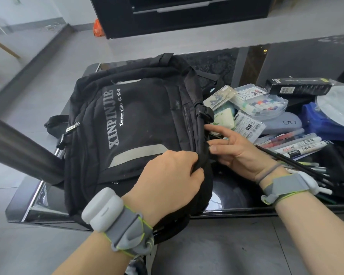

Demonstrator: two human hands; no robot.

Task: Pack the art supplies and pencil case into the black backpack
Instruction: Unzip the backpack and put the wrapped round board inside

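Both hands pinching the black backpack edge: left hand gripping fabric, right hand seemingly on a zipper (markers beside).

Your black backpack lies flat on its back across the left end of the glossy black table, front panel up, showing white "XINPINJIE" lettering and grey reflective strips; its zips look closed and its lower end overhangs the near edge. Just beside its right side sits your heap of supplies: a clear plastic case of small paint pots, a mint-green pouch, flat packets with barcodes, a grey-blue case printed with spectacles, a row of markers and thin dark brushes.
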